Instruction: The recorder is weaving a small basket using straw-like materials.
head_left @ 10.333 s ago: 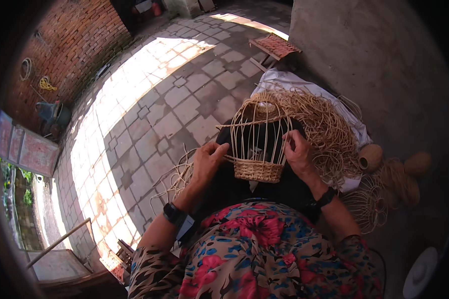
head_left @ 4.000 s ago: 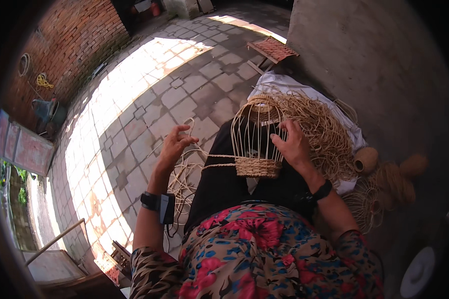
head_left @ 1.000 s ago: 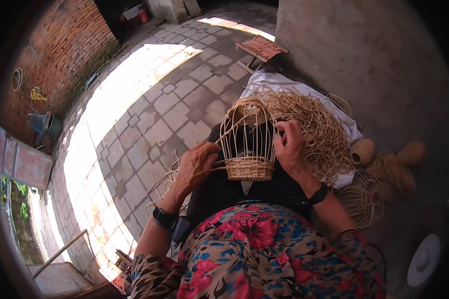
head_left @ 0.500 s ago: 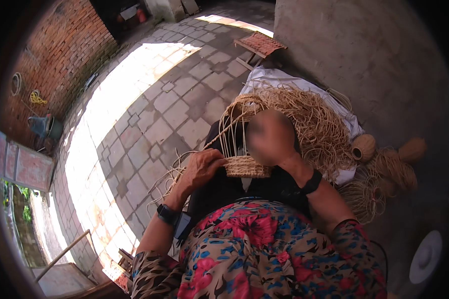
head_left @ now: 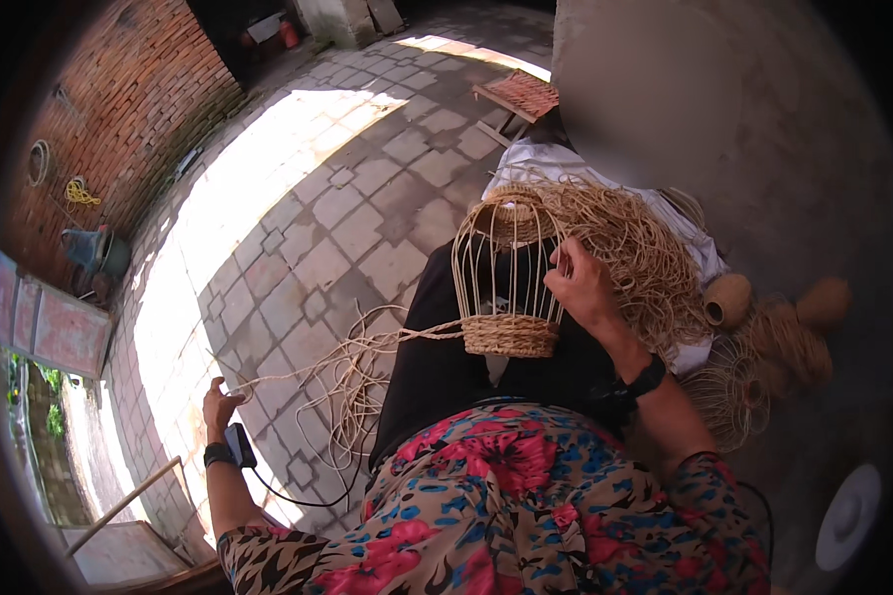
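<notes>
The half-woven basket (head_left: 511, 337) rests on the person's lap, over the dark trousers (head_left: 422, 372), with its dense woven band toward the body and its bare rods (head_left: 496, 278) running away to a woven ring (head_left: 516, 220) at the far end. The right hand (head_left: 577, 280) is at the basket's right side, its grip pinched together on the rods there, as far as the view shows. The left hand (head_left: 224, 405) is held well out to the left, its grip apparently closed on the cord (head_left: 293, 375), which runs from the fingers back to the left edge of the band. The basket looks light and springy: the woven band should be fairly firm and the safest place to hold, while the thin rods would likely flex or splay if squeezed hard. The cord seems soft, dry and rough, so it should not slip much, but it could snag in the loose tangle (head_left: 352, 397) on the paved floor (head_left: 318, 268); a pinch close to the band would probably control it best.
</notes>
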{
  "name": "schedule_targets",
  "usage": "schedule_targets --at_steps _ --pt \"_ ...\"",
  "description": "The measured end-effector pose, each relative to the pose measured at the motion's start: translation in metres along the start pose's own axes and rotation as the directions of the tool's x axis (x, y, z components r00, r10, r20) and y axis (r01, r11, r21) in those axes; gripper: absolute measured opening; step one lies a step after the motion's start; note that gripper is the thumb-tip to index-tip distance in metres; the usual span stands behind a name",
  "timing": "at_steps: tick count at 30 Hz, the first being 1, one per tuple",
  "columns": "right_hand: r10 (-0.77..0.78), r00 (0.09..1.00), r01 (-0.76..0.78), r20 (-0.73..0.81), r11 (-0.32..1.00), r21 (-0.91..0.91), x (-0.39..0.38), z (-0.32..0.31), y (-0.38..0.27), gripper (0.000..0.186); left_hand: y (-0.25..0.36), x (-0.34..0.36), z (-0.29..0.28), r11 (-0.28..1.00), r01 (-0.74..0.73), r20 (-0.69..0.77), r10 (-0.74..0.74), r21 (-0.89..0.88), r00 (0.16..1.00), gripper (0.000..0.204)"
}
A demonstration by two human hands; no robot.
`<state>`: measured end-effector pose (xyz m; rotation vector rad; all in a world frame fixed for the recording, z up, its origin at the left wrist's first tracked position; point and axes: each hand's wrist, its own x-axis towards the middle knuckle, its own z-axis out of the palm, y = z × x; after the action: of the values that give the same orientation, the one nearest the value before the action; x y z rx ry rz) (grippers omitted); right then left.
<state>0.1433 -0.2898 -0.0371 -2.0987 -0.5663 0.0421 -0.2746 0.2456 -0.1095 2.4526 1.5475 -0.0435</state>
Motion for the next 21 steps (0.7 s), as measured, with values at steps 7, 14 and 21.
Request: schedule_targets --at_steps 7,14,21 --pt "-0.089 0.996 0.089 -0.028 0.996 0.012 -0.002 0.02 0.004 0.015 0.19 -0.077 -0.012 0.706 -0.598 -0.25 0.544 -0.378 0.801 0.039" --pt "-0.11 0.994 0.111 -0.019 0.992 0.058 -0.003 0.018 0.003 0.014 0.362 -0.18 0.017 0.533 -0.704 0.05 0.812 -0.47 0.581 0.028" --pt "-0.148 0.988 0.148 -0.041 0.989 -0.003 -0.005 0.018 0.003 0.013 0.401 -0.17 0.036 0.648 -0.34 0.081 0.529 -0.681 0.845 0.027"
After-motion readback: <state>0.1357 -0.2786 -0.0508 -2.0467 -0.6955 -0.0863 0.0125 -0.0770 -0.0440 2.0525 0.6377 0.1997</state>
